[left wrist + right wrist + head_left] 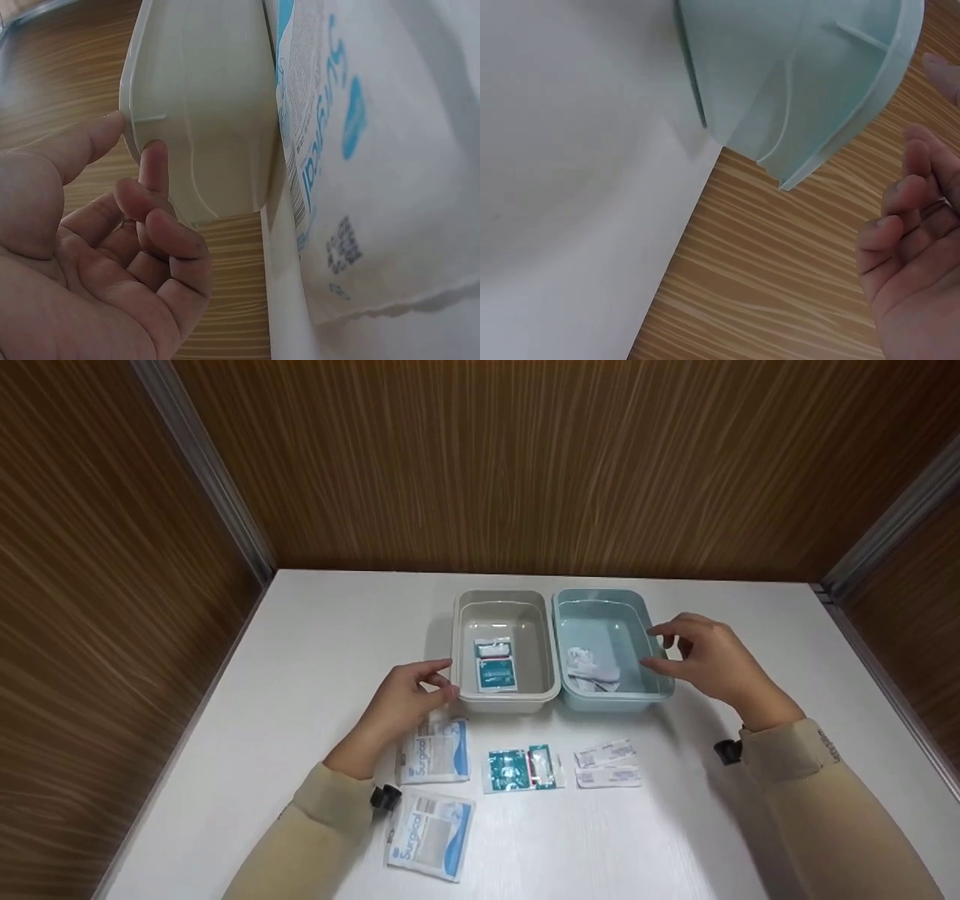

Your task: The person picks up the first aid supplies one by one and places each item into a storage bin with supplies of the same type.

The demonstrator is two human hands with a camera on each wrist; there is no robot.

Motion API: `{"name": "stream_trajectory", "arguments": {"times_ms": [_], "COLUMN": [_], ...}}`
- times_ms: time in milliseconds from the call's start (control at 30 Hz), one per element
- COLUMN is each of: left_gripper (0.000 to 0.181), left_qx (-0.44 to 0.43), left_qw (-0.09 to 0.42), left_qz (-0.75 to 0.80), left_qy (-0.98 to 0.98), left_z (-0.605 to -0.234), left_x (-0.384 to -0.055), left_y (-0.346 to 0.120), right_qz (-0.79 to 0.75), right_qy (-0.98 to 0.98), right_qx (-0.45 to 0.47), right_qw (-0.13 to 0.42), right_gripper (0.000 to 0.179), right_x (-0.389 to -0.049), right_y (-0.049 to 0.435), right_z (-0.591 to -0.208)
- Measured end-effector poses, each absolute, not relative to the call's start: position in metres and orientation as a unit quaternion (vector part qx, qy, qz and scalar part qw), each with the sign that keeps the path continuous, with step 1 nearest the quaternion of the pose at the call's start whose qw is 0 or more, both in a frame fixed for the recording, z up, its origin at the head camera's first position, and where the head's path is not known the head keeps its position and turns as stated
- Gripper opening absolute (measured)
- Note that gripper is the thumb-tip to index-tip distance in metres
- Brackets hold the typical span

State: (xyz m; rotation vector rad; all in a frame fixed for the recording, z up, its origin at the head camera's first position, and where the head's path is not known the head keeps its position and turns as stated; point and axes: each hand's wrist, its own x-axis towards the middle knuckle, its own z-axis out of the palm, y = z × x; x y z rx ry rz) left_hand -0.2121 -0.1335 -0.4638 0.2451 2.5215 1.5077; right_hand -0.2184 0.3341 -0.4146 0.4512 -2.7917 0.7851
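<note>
A beige bin [507, 706] and a light blue bin [613, 705] stand side by side on the white table. My left hand [409, 697] is at the beige bin's left rim, its thumb and index fingertips touching the rim in the left wrist view; its other fingers hang loosely curled. Beside the blue bin's right rim is my right hand [705, 658], holding nothing; the right wrist view shows a gap between its fingertips and the bin. Inside the beige bin lies a teal-and-white packet [496, 669]. White packets [591, 669] lie in the blue bin.
Two packs marked "Surgical", one upper [442, 757] and one lower [431, 836], lie near my left forearm. Right of them are teal-and-white packets [510, 770] and white paper strips [609, 776]. Wood-grain panels [525, 472] enclose the table's back and sides.
</note>
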Motion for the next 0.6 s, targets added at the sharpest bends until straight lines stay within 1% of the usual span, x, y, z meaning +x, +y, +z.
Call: {"name": "stream_trajectory", "arguments": {"times_ms": [333,600], "left_gripper": [0.062,0.063], "left_qx": [0.095,0.096], "left_qw": [0.097,0.098], "left_qz": [0.509,0.514], "left_qy": [0.850,0.847], "left_z": [-0.461,-0.461], "left_x": [-0.215,-0.217], "left_y": [-0.133,-0.135], "right_qz": [0.256,0.263], "right_qy": [-0.940,-0.930], "right_qx": [0.173,0.194], "right_qw": [0.143,0.167], "right_gripper": [0.036,0.038], "right_x": [-0.185,-0.170], "right_y": [0.348,0.349], "right_z": [-0.413,-0.416]}}
